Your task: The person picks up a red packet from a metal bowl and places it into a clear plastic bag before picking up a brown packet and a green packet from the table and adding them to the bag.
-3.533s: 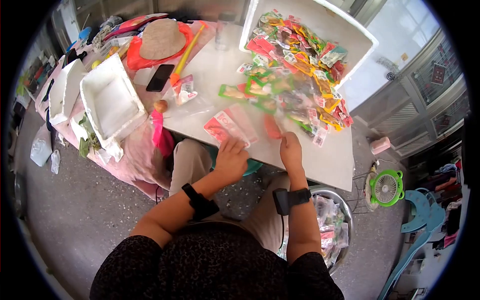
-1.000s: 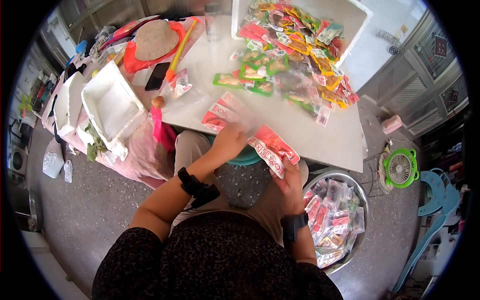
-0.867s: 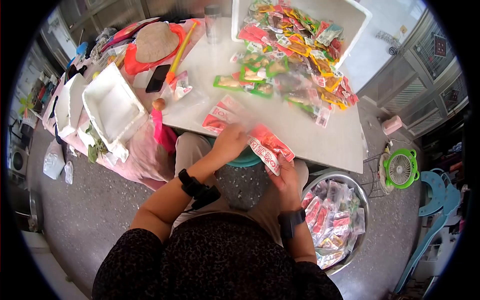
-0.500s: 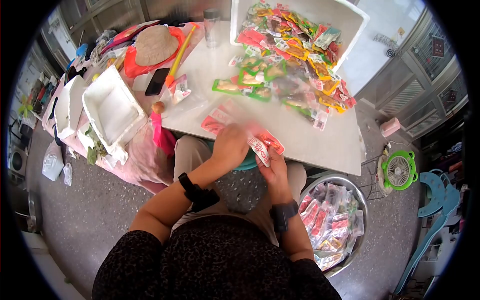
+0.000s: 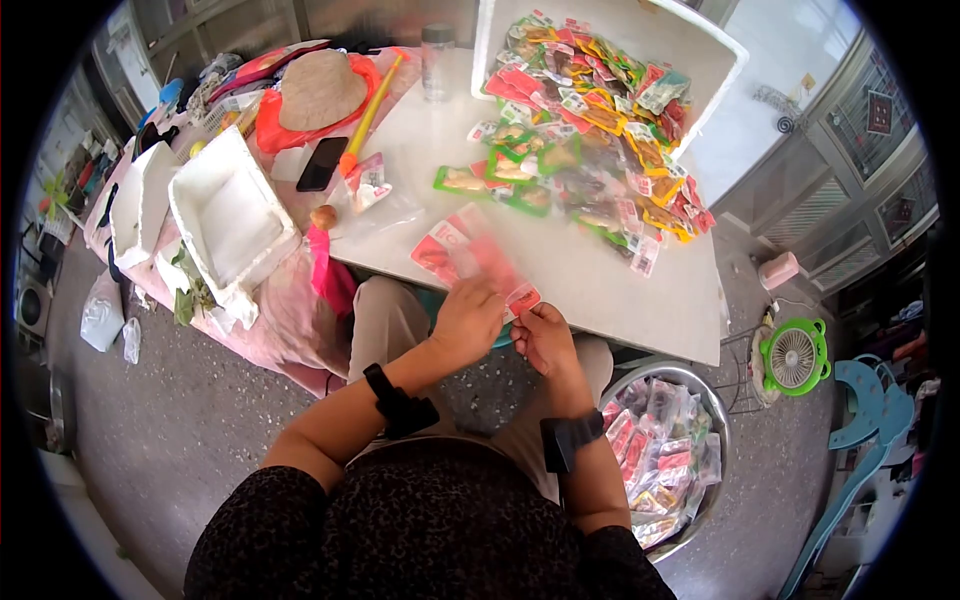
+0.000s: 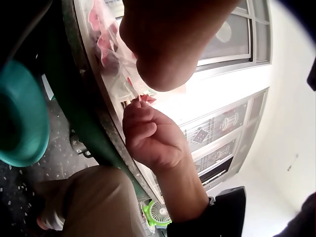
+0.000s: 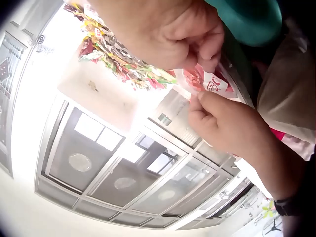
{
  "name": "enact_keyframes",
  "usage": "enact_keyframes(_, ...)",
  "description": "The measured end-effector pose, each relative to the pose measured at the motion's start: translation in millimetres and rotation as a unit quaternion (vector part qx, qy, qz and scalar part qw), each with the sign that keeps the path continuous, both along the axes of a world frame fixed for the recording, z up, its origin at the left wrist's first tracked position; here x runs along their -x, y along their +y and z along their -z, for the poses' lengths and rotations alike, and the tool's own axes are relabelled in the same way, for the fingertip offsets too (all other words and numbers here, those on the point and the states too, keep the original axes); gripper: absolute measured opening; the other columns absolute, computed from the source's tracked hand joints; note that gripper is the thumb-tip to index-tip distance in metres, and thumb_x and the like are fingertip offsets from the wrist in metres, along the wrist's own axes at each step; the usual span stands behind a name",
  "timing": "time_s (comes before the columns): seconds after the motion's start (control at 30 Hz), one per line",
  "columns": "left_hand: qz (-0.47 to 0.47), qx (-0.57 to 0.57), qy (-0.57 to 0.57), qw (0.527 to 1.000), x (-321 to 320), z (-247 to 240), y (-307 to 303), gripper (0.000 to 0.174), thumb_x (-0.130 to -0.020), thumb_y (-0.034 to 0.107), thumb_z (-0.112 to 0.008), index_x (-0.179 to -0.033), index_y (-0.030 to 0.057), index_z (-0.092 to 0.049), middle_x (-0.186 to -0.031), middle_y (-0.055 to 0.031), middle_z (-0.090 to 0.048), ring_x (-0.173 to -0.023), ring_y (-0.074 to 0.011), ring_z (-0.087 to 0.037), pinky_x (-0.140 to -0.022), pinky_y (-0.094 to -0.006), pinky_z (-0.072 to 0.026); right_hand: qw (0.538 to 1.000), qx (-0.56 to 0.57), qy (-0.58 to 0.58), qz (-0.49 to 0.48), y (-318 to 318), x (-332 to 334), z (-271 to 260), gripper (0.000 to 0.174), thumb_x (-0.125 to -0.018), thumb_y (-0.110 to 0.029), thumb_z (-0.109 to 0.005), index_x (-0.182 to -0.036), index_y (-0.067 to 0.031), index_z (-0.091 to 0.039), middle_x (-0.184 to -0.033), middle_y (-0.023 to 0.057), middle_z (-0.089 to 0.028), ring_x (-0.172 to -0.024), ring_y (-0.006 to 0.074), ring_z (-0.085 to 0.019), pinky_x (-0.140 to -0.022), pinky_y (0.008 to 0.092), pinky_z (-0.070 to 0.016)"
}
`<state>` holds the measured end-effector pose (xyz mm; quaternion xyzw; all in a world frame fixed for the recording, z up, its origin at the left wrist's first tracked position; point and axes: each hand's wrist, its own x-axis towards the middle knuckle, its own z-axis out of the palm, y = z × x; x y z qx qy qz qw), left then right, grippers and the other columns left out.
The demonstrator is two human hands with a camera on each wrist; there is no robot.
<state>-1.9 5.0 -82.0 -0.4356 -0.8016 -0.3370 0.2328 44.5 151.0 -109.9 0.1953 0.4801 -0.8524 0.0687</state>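
A red-and-white packet [image 5: 522, 299] is held between the two hands just off the table's front edge. The left hand [image 5: 467, 322] pinches its left end, fingers bent. At its right end the right hand [image 5: 545, 340] grips the corner between thumb and curled fingers; in the left wrist view a red tip [image 6: 148, 98] pokes out by this right hand [image 6: 153, 136]. The right wrist view has the printed packet [image 7: 212, 83] between the left hand [image 7: 229, 121] and the right hand [image 7: 173, 37]. Beyond the left hand, a clear bag with red packets [image 5: 445, 247] lies on the table.
Colourful packets [image 5: 600, 110] spill from a white foam box [image 5: 735, 75] onto the table [image 5: 600, 300]. A metal basin [image 5: 725, 440] of packed bags stands at the lower right. Left are an empty foam box [image 5: 225, 205], a phone [image 5: 322, 165] and a hat [image 5: 322, 90].
The right hand has moved left towards the left hand, and its fingers are curled more tightly at the packet. Less of the red packet shows between the hands. The head view has shifted slightly.
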Motion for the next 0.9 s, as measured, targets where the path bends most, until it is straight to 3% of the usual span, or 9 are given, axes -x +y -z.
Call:
enact_keyframes(0.23, 0.037, -0.020, 0.010, 0.999, -0.1, -2.5, 5.1, 0.014, -0.063, 0.004, -0.054, -0.075, 0.0002, -0.049, -0.090, -0.0139, -0.051, -0.090, -0.0332, -0.048, -0.079, -0.0400, -0.0379, 0.989, 0.039, 0.059, 0.132, -26.9, 38.0, -12.5, 0.009, -0.077, 0.001, -0.041, -0.080, -0.0014, -0.049, -0.075, 0.0086, -0.055, -0.061, 0.0155, -0.055, -0.045, 0.0229, -0.0436)
enact_keyframes(0.33, 0.029, -0.012, 0.009, 0.999, 4.0, 2.1, 2.5, 0.022, -0.062, 0.008, -0.056, -0.083, 0.0005, -0.051, -0.093, -0.0136, -0.050, -0.094, -0.0331, -0.046, -0.081, -0.0405, -0.0367, 0.990, 0.076, 0.092, 0.070, -21.7, 35.4, -5.9, 0.010, -0.077, 0.001, -0.041, -0.084, -0.0016, -0.048, -0.078, 0.0091, -0.055, -0.065, 0.0171, -0.055, -0.050, 0.0249, -0.0454)
enact_keyframes(0.43, 0.021, 0.020, -0.012, 1.000, -7.4, -11.3, -6.4, 0.033, -0.060, 0.013, -0.060, -0.090, 0.0018, -0.051, -0.099, -0.0136, -0.048, -0.098, -0.0329, -0.043, -0.083, -0.0415, -0.0351, 0.985, 0.101, 0.052, 0.130, -12.0, 20.0, -6.6, 0.012, -0.078, -0.001, -0.043, -0.089, -0.0032, -0.046, -0.082, 0.0088, -0.055, -0.066, 0.0166, -0.055, -0.054, 0.0257, -0.0453)
enact_keyframes(0.53, 0.001, 0.084, 0.046, 0.995, -12.8, -1.2, -15.9, 0.040, -0.058, 0.015, -0.062, -0.094, 0.0031, -0.050, -0.103, -0.0130, -0.047, -0.102, -0.0330, -0.040, -0.085, -0.0424, -0.0334, 0.985, 0.075, 0.053, 0.148, 4.5, 4.4, 0.7, 0.014, -0.078, -0.003, -0.045, -0.092, -0.0051, -0.044, -0.084, 0.0079, -0.055, -0.069, 0.0156, -0.055, -0.055, 0.0260, -0.0448)
enact_keyframes(0.63, -0.043, 0.088, 0.079, 0.992, -1.9, 13.3, -18.4, 0.035, -0.060, 0.010, -0.058, -0.093, 0.0030, -0.051, -0.103, -0.0129, -0.047, -0.102, -0.0329, -0.041, -0.085, -0.0414, -0.0337, 0.983, -0.010, 0.036, 0.177, 10.4, -4.0, -3.1, 0.014, -0.078, -0.005, -0.047, -0.092, -0.0049, -0.045, -0.085, 0.0075, -0.054, -0.071, 0.0151, -0.055, -0.055, 0.0247, -0.0434)
enact_keyframes(0.7, 0.001, 0.059, 0.054, 0.997, 10.2, 10.9, -21.5, 0.032, -0.060, 0.006, -0.055, -0.092, 0.0028, -0.052, -0.101, -0.0128, -0.048, -0.100, -0.0321, -0.042, -0.084, -0.0410, -0.0340, 0.973, -0.143, 0.068, 0.170, 11.3, -5.4, -4.0, 0.017, -0.078, -0.007, -0.049, -0.094, -0.0036, -0.045, -0.088, 0.0073, -0.054, -0.075, 0.0155, -0.055, -0.056, 0.0241, -0.0432)
enact_keyframes(0.77, 0.056, 0.024, 0.017, 0.998, 16.1, -5.1, -21.2, 0.031, -0.061, 0.002, -0.052, -0.092, 0.0017, -0.052, -0.098, -0.0127, -0.049, -0.097, -0.0322, -0.044, -0.083, -0.0403, -0.0351, 0.922, -0.304, 0.156, 0.182, 14.5, -8.9, -2.0, 0.024, -0.076, -0.007, -0.051, -0.098, -0.0020, -0.045, -0.089, 0.0091, -0.053, -0.079, 0.0189, -0.054, -0.059, 0.0251, -0.0432)
enact_keyframes(0.8, 0.084, 0.008, -0.009, 0.996, 15.9, -22.6, -24.2, 0.030, -0.062, 0.000, -0.050, -0.092, 0.0008, -0.052, -0.097, -0.0128, -0.050, -0.096, -0.0327, -0.045, -0.083, -0.0397, -0.0359, 0.871, -0.395, 0.224, 0.190, 15.1, -9.5, 0.5, 0.029, -0.074, -0.007, -0.053, -0.101, -0.0010, -0.044, -0.089, 0.0109, -0.053, -0.081, 0.0221, -0.054, -0.062, 0.0265, -0.0434)
enact_keyframes(0.9, 0.127, 0.037, -0.078, 0.988, 14.3, -68.2, -36.3, 0.026, -0.065, -0.002, -0.048, -0.092, -0.0021, -0.051, -0.097, -0.0153, -0.051, -0.095, -0.0332, -0.047, -0.082, -0.0372, -0.0380, 0.706, -0.623, 0.281, 0.188, 7.5, -29.0, -58.1, 0.046, -0.066, -0.013, -0.063, -0.105, -0.0015, -0.043, -0.100, 0.0148, -0.047, -0.097, 0.0286, -0.045, -0.078, 0.0344, -0.0379)
